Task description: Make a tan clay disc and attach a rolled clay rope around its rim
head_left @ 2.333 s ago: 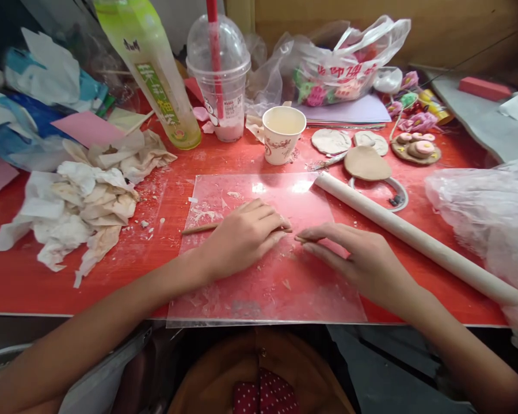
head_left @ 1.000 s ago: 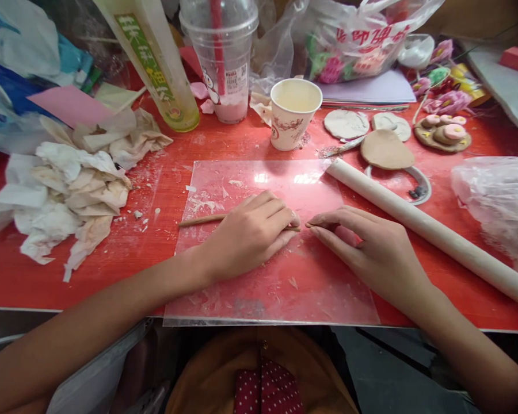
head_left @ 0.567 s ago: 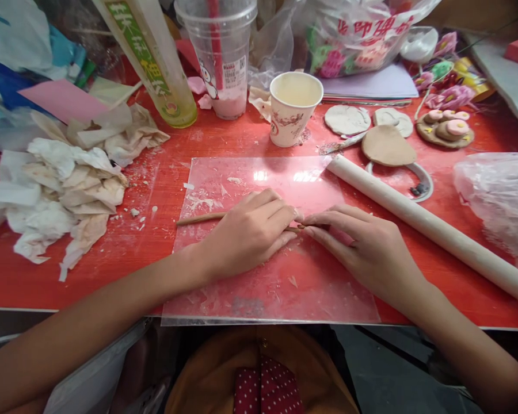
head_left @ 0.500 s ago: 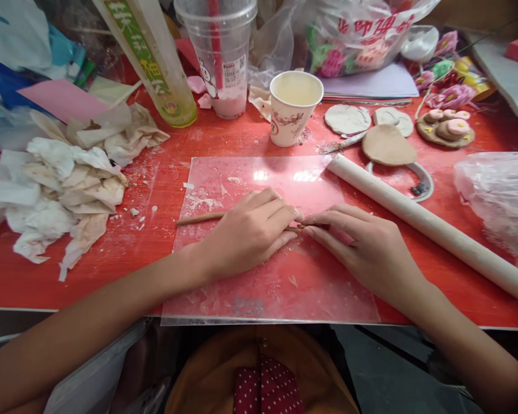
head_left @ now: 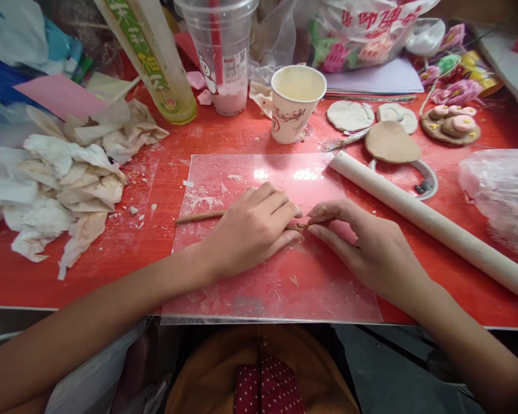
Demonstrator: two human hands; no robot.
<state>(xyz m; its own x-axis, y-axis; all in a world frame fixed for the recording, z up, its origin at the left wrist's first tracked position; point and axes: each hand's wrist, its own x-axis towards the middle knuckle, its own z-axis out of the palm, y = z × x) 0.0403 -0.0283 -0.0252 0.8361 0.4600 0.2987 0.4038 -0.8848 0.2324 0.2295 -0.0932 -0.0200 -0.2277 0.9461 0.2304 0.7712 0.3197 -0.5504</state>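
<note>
A thin brown clay roll (head_left: 200, 217) lies across a clear plastic sheet (head_left: 259, 302), its left end sticking out past the sheet's edge. My left hand (head_left: 254, 227) is closed over the middle of the roll, palm down, and covers much of it. At the roll's right end my right hand (head_left: 366, 244) pinches with thumb and forefinger. A small bit of brown clay shows between the two hands. The right fingertips partly hide what they grip. Clay scraps (head_left: 202, 200) are stuck to the sheet.
A long pale rolling rod (head_left: 418, 215) slants along the right. Behind stand a paper cup (head_left: 294, 109), a plastic cup (head_left: 228, 69) and a bottle (head_left: 155, 63). Crumpled tissues (head_left: 69, 184) heap at left. Clay discs (head_left: 392, 142) and a plastic bag (head_left: 501, 195) sit at right.
My right forefinger has bent and lifted slightly, and the right hand has shifted a little to the right. My left hand stays over the clay roll.
</note>
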